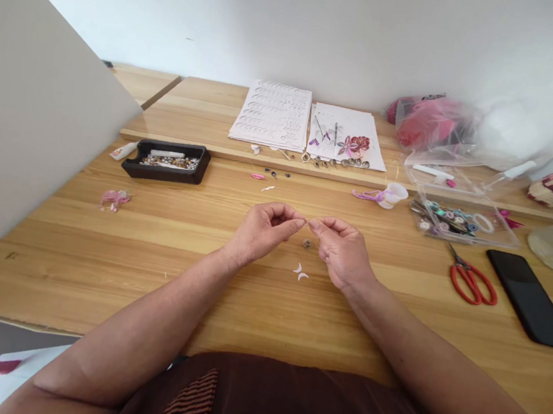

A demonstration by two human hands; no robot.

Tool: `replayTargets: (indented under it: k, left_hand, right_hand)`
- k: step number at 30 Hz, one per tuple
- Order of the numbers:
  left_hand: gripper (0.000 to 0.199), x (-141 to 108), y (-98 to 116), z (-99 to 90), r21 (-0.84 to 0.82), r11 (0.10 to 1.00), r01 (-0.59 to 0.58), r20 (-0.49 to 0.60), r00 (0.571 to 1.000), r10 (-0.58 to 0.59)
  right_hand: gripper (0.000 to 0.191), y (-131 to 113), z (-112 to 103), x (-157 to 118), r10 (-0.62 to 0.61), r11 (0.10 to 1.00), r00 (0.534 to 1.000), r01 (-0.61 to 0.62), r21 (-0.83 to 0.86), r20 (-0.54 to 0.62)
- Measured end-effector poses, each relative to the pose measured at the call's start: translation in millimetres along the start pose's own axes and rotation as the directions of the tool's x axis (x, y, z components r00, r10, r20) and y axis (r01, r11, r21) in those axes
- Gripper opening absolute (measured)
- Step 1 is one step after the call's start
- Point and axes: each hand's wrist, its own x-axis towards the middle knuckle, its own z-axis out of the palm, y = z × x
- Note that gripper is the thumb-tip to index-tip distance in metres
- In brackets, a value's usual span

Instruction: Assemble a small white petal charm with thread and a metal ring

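1. Closest to the person, two white crescent pieces [303, 277] lie on the bare tabletop [248, 311], close together, probably set there to be in easy sight and reach.
2. Off to the right, red-handled scissors [471, 282] lie beside a dark phone [533, 299], the scissors likely put where the right hand gets to them quickly.
3. Just beyond the crescents sits a small round coil [307, 244], beside the right hand's fingers.
4. The left hand [264, 232] and right hand [344, 249] nearly meet above the tabletop, each pinched narrow, thumb against forefinger. Whatever is between is too fine for me to tell; such a grip suits delicate handling.
5. Farther back, a black tray [164, 175] of beads and a clear box [420, 226] flank the middle, seemingly leaving working room.
6. Farthest, printed sheets [270, 115] rest on a raised ledge [187, 115].
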Motion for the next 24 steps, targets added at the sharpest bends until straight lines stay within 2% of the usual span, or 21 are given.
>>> replayTargets:
  k: [12,24]
  left_hand:
    - [0.024,2,-11,3.7,0.039,0.998,-0.057,-0.001,0.998,0.057]
    - [0.021,-3,-11,14.9,-0.020,1.000,-0.021,-0.076,0.997,0.019]
  right_hand:
    - [0.034,-1,0,0,0.073,0.997,0.997,-0.073,0.027,-0.011]
    - [0.037,0,2,-1,0.098,0.993,0.995,-0.096,0.064,-0.026]
